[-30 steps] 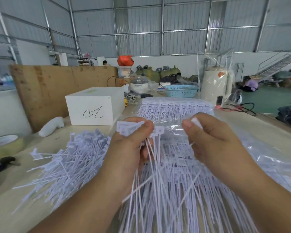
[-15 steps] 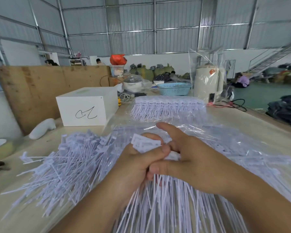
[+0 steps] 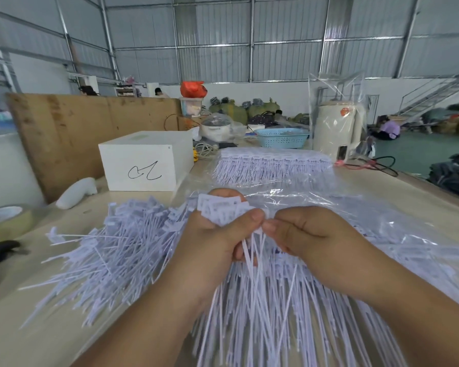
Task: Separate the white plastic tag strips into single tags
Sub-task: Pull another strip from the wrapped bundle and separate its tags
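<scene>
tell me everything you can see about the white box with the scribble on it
The white box stands upright on the tan table, left of centre and beyond the loose heap of white tags. It is a plain, matte, closed block with sharp edges; its material is unclear. A black hand-drawn squiggle marks its front face, and a faint greenish patch shows on top. A wooden board rises behind it. Neither hand touches it.

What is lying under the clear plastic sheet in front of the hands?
White tag strips in rows show through the clear plastic sheet. The table surface beneath them is covered and cannot be seen.
</scene>
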A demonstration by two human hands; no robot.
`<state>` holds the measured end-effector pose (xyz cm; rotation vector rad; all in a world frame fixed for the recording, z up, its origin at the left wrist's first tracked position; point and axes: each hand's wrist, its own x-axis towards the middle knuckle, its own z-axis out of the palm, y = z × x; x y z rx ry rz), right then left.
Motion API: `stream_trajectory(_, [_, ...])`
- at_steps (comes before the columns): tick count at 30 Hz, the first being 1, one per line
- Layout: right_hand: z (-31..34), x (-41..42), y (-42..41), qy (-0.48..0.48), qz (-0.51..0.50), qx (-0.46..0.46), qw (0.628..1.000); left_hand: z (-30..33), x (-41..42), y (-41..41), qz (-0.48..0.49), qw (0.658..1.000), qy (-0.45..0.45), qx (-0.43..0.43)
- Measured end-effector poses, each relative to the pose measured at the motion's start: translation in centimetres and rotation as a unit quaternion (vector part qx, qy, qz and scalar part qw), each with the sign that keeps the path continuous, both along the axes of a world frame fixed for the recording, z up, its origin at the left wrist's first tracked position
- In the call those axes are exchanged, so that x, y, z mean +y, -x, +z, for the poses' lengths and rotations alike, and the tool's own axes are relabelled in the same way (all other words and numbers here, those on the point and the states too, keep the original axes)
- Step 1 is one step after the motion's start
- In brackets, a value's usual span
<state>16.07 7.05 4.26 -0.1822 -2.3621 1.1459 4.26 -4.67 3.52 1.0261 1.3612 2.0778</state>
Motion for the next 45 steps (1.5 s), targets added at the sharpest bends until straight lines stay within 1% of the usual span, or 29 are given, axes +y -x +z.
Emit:
stream_trajectory(3, [0.1, -0.8, 0.5, 0.005, -0.024, 0.047, 0.999, -0.1, 0.2, -0.6, 0.002, 0.997, -0.011, -0.078])
stream_trajectory(6, [0.0, -1.6, 1.1, -0.035, -0.077, 0.091, 0.992, -0.1, 0.5, -1.4, -0.044, 0.98, -0.033, -0.192])
stream_trajectory(9, [-0.2, -2.2, 1.5, -0.06, -0.125, 0.114, 0.984, -0.2, 0.6, -1.9, -0.057, 0.969, -0.04, -0.238])
stream_trajectory(13, [-0.2, -3.0, 1.8, -0.116, -0.157, 0.136, 0.971, 0.1, 0.2, -2.2, -0.024, 0.962, -0.014, -0.273])
stream_trajectory(16, [0.4, -2.8, 1.2, -0.097, -0.189, 0.198, 0.957, 0.7, -0.7, 0.7, 0.014, 0.938, -0.034, -0.344])
stream_trajectory(17, [0.5, -2.6, 0.9, -0.078, -0.187, 0.217, 0.955, 1.1, -0.9, 1.5, 0.016, 0.937, -0.041, -0.347])
stream_trajectory(19, [0.4, -2.3, 0.7, -0.05, -0.151, 0.231, 0.96, 1.1, -0.7, 1.8, 0.01, 0.957, -0.016, -0.289])
stream_trajectory(21, [0.0, -2.5, 0.9, -0.057, -0.115, 0.209, 0.969, 0.7, 0.1, 0.3, 0.002, 0.98, 0.02, -0.199])
stream_trajectory(23, [-0.5, -2.7, 1.3, -0.065, -0.105, 0.19, 0.974, 0.3, 0.6, -1.3, -0.005, 0.992, 0.029, -0.123])
stream_trajectory(24, [-0.6, -2.7, 1.4, -0.067, -0.105, 0.184, 0.975, 0.0, 0.7, -1.5, 0.002, 0.994, 0.038, -0.107])
stream_trajectory(26, [-1.0, -2.8, 1.5, -0.081, -0.106, 0.165, 0.977, -0.4, 0.5, -1.2, 0.014, 0.991, 0.054, -0.125])
stream_trajectory(27, [-1.1, -2.9, 1.5, -0.085, -0.108, 0.152, 0.979, -0.6, 0.4, -1.0, -0.001, 0.989, 0.059, -0.133])
stream_trajectory(29, [-1.5, -2.9, 1.7, -0.07, -0.115, 0.131, 0.982, -0.5, 0.3, -1.1, -0.055, 0.991, 0.044, -0.116])
stream_trajectory(32, [-1.7, -2.6, 1.9, -0.022, -0.139, 0.134, 0.981, -0.9, 0.1, -1.1, -0.147, 0.981, 0.039, -0.123])
stream_trajectory(33, [-1.8, -2.5, 1.9, -0.009, -0.143, 0.138, 0.98, -1.1, 0.1, -1.2, -0.175, 0.978, 0.027, -0.112])
stream_trajectory(35, [-1.8, -2.4, 1.9, -0.009, -0.15, 0.141, 0.978, -1.3, 0.1, -1.3, -0.199, 0.977, 0.011, -0.079])
stream_trajectory(37, [-1.9, -2.5, 1.8, -0.013, -0.159, 0.146, 0.976, -1.4, 0.1, -1.3, -0.184, 0.982, 0.025, -0.047])
stream_trajectory(40, [-1.9, -2.7, 1.8, 0.008, -0.159, 0.149, 0.976, -1.6, 0.3, -1.2, -0.113, 0.99, 0.09, 0.004])
stream_trajectory(42, [-2.1, -2.9, 1.9, 0.04, -0.156, 0.129, 0.978, -1.4, 0.3, -1.4, -0.073, 0.99, 0.118, 0.022])
stream_trajectory(45, [-2.3, -3.3, 2.0, 0.097, -0.141, 0.111, 0.979, -1.1, 0.4, -1.9, -0.048, 0.988, 0.145, 0.031])
